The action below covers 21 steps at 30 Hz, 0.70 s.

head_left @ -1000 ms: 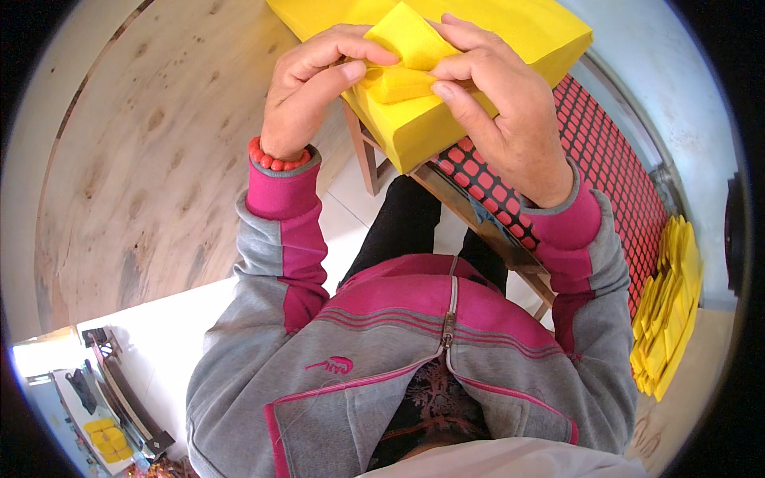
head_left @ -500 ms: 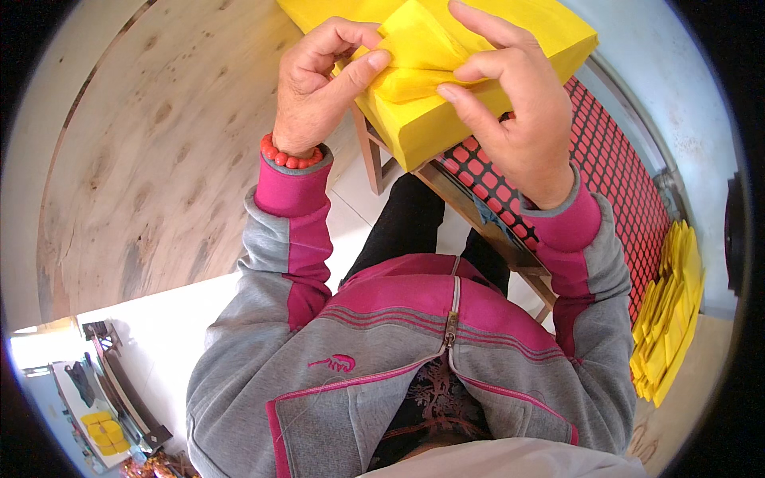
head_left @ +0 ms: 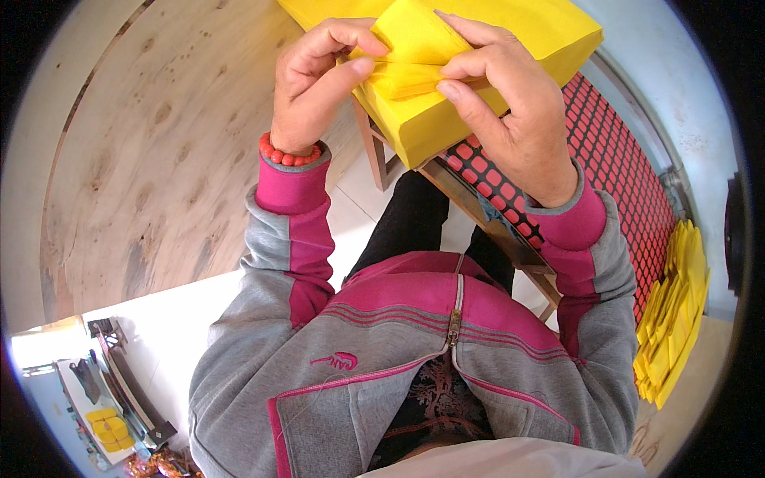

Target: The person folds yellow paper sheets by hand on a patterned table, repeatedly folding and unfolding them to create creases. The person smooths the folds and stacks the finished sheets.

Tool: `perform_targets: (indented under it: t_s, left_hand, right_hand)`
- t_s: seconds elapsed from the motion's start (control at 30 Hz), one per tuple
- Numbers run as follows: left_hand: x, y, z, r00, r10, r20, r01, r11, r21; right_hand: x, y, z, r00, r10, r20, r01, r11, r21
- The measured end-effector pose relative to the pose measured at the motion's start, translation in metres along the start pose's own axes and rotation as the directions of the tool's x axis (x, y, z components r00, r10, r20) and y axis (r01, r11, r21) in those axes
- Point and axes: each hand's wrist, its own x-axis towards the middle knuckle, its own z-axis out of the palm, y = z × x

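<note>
A folded piece of yellow cloth (head_left: 418, 36) rests over the near end of a long yellow cloth-covered block (head_left: 550, 36). My left hand (head_left: 315, 84), with red beads round the wrist, has its thumb and forefinger on either side of the cloth's left corner, holding it loosely. On the other side, my right hand (head_left: 514, 107) pinches the right edge of the fold between thumb and forefinger. Between the two hands the cloth shows a pocket-like crease, and its upper layer stands up. How far the fold runs beneath the fingers is hidden.
Under the block is a wooden stand (head_left: 514, 247) beside a red and black patterned surface (head_left: 613, 151). A stack of yellow cloth pieces (head_left: 673, 319) hangs at the right. A wooden board (head_left: 159, 159) fills the left. Yellow bundles (head_left: 110, 430) lie at lower left.
The upper layer of the cloth lies flatter and squarer. My right hand has moved slightly left along the fold, its fingers closer together. My left thumb has drawn back a little.
</note>
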Motion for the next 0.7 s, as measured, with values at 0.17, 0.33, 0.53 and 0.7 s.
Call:
perform_targets:
  t_s: [0.17,0.33,0.53,0.7]
  left_hand:
    - [0.003,0.002,-0.002,0.998,0.03,0.051,-0.035,0.995,0.089]
    - [-0.002,0.002,0.002,0.999,-0.043,-0.028,0.044,0.998,0.036]
    - [-0.005,-0.008,-0.001,0.98,-0.095,-0.172,0.107,0.992,0.063]
    - [-0.005,-0.013,-0.008,0.988,-0.033,-0.153,0.048,0.994,0.1]
  right_hand:
    - [-0.001,-0.005,-0.002,0.997,0.038,0.068,-0.032,0.995,-0.09]
    - [0.001,-0.01,-0.004,0.994,0.09,-0.059,-0.091,0.996,-0.024]
    - [0.005,-0.002,-0.001,0.991,-0.099,-0.093,0.093,0.994,-0.065]
    - [0.002,-0.001,0.0,0.997,-0.079,-0.02,0.077,0.992,-0.104]
